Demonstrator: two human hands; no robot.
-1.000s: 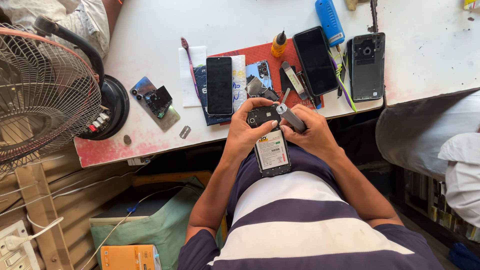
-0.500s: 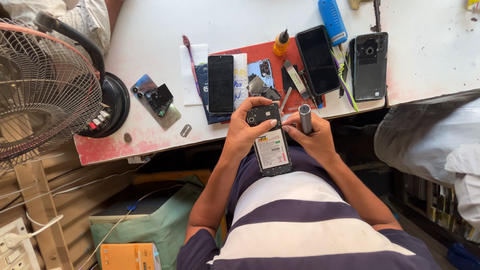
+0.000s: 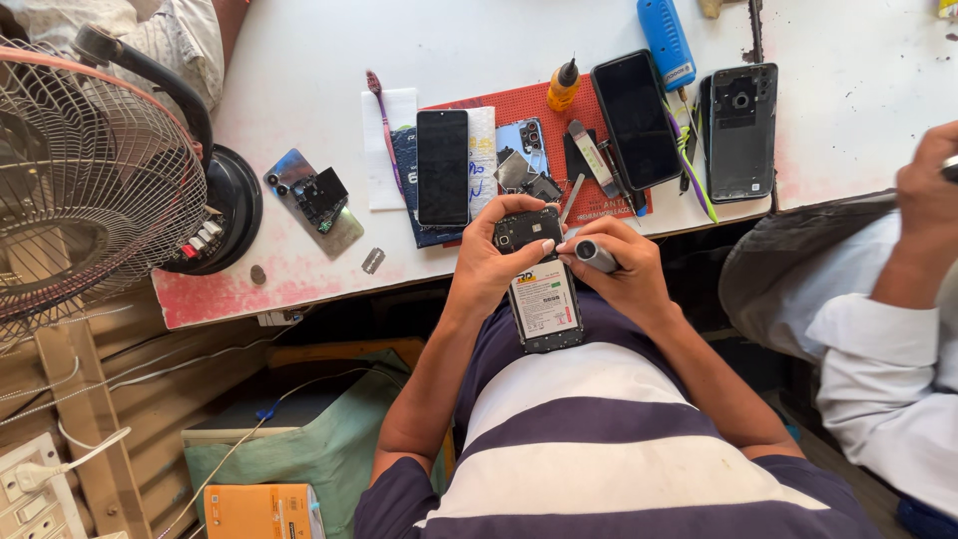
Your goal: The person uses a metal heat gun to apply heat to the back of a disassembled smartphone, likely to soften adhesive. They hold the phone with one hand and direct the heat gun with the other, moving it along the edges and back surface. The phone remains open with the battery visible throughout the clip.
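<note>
My left hand grips an opened black phone by its upper left side, back cover off and its white-labelled battery showing, held over my lap at the table's front edge. My right hand holds a grey-handled screwdriver, its tip at the phone's upper right corner. The left thumb reaches across the phone's top toward the tool.
On the white table a red mat carries several phones, a black screen-up phone, a back cover, tweezers, a small orange bottle. A fan stands left. Another person's arm is at right.
The screwdriver's handle has tipped from upright to pointing left onto the phone's top corner. Another person's hand has come into view at the right edge.
</note>
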